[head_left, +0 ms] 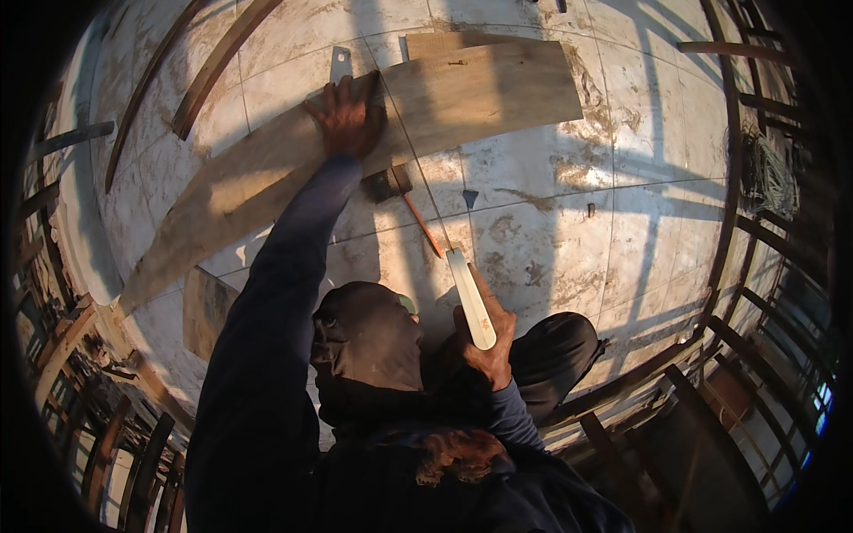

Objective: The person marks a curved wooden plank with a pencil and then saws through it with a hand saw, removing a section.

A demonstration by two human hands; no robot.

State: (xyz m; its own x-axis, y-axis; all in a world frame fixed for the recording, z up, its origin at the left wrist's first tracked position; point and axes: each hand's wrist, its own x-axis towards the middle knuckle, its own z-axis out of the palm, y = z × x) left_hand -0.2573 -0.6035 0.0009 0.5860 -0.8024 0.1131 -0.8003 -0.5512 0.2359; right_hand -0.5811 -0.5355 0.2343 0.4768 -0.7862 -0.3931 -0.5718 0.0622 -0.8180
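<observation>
My left hand [346,123] lies flat with fingers spread on a long wooden board [502,84] that stretches across the floor. A grey metal strip with a hole [340,64] sticks out beyond its fingertips; the rest of that strip is hidden. My right hand [491,342] is closed around the cream handle of a handsaw [468,298]. The saw's thin blade, seen nearly edge-on, runs up to the board beside my left hand. Between the saw and my left forearm lies a tool with a dark blocky head [387,184] and an orange handle, its kind unclear.
Another board [444,43] shows behind the long one. A short wood piece [206,311] lies near my left arm. Dark curved wooden strips [222,67] rest at the upper left. Slatted railings [730,160] edge the tiled floor [657,240], which has small scraps on it.
</observation>
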